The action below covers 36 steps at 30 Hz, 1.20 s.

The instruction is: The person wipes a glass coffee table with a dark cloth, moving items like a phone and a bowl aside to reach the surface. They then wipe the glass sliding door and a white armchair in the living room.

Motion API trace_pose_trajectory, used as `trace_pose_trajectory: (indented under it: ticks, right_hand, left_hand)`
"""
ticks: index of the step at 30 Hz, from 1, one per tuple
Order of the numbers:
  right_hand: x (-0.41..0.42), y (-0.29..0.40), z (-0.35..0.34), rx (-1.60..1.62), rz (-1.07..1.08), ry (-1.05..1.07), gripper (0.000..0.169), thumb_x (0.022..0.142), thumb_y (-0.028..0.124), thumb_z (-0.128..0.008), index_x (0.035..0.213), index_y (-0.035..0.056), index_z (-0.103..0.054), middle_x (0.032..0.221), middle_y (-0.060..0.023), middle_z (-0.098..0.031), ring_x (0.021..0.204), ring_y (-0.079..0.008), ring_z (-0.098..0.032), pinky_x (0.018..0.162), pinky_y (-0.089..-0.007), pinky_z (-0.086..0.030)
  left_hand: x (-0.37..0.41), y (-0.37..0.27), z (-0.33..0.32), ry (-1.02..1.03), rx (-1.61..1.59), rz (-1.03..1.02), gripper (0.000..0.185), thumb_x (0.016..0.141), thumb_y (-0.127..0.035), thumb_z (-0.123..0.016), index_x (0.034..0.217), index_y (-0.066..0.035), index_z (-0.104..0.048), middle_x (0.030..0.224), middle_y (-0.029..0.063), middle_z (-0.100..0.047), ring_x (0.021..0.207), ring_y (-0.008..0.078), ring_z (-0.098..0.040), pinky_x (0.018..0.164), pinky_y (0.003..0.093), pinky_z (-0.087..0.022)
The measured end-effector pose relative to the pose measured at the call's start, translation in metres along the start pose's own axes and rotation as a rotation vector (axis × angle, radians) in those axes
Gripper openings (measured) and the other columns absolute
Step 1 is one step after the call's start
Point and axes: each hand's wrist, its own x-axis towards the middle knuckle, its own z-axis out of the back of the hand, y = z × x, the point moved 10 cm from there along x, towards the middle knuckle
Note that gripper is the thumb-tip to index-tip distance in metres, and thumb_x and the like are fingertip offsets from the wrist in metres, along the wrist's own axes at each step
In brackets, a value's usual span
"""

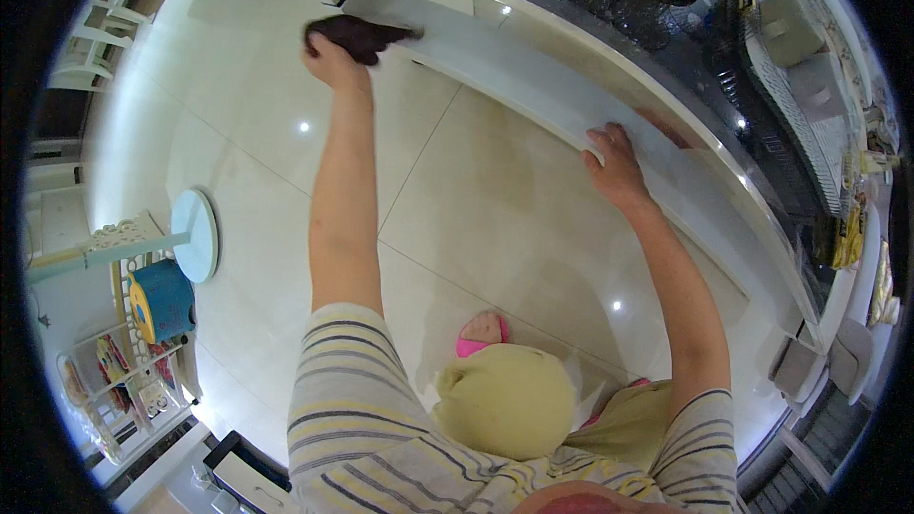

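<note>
My left hand [330, 61] is stretched far forward and grips a dark maroon cloth [364, 39], whose loose end trails to the right, slightly blurred. The cloth is beside the near end of a long white cabinet front [557, 78] under the dark countertop; whether it touches the surface I cannot tell. On the right, my right hand [615, 164] has its fingers spread at the lower part of that white front, with nothing held in it.
The dark stone countertop [571, 3] carries a gold-rimmed round piece and a black rack. Pale floor tiles [457, 178] lie below me. To the left are a light-blue round base [194, 235], a blue and yellow bin [163, 300], a white cart and white chairs.
</note>
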Motion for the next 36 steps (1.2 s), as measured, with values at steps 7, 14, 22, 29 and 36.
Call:
trace_pose_trajectory:
  ticks: [7,14,22,29,36]
  right_hand:
    - [-0.012,0.006,0.003,-0.034,0.006,-0.002,0.05,0.088,0.028,-0.065,0.13,0.0062,-0.051,0.14,-0.0237,-0.04,0.135,-0.0387,-0.034,0.108,-0.0507,-0.032]
    - [-0.022,-0.009,0.005,0.107,-0.056,0.102,0.052,0.09,0.026,-0.064,0.136,0.0096,-0.047,0.148,-0.02,-0.035,0.14,-0.0349,-0.029,0.113,-0.0413,-0.028]
    - [-0.105,-0.016,0.067,0.704,-0.11,0.094,0.059,0.089,0.022,-0.064,0.14,0.0045,-0.04,0.141,-0.0211,-0.044,0.131,-0.0388,-0.04,0.11,-0.0394,-0.033]
    - [-0.213,-0.097,0.132,0.407,-0.155,-0.154,0.03,0.093,0.019,-0.058,0.122,0.0078,-0.058,0.125,-0.0166,-0.055,0.117,-0.0321,-0.053,0.099,-0.0399,-0.043]
    - [-0.297,-0.186,0.177,0.725,-0.278,-0.318,0.035,0.098,0.025,-0.055,0.128,0.0079,-0.055,0.124,-0.0108,-0.056,0.115,-0.0225,-0.053,0.095,-0.0331,-0.045]
  left_hand:
    - [-0.078,-0.091,-0.114,0.174,-0.099,-0.132,0.055,0.097,-0.025,-0.047,0.141,0.004,-0.031,0.138,0.0174,-0.039,0.124,0.0284,-0.043,0.105,0.0374,-0.036]
    - [-0.28,-0.107,-0.152,0.344,0.179,-0.303,0.063,0.099,-0.026,-0.05,0.146,0.004,-0.021,0.148,0.0252,-0.025,0.135,0.0355,-0.029,0.114,0.0428,-0.021]
    - [-0.467,-0.119,-0.174,0.923,0.29,-0.19,0.072,0.092,-0.023,-0.059,0.148,0.005,-0.022,0.148,0.0285,-0.023,0.137,0.0413,-0.023,0.114,0.0489,-0.016]
    - [-0.505,-0.204,-0.213,1.045,0.293,-0.853,0.062,0.076,-0.01,-0.067,0.136,-0.007,-0.053,0.138,0.0195,-0.044,0.127,0.0392,-0.038,0.107,0.0486,-0.03]
    - [-0.633,-0.208,-0.27,1.297,0.404,-1.192,0.055,0.069,-0.002,-0.068,0.122,-0.016,-0.065,0.126,0.0109,-0.057,0.113,0.0341,-0.052,0.097,0.0454,-0.039]
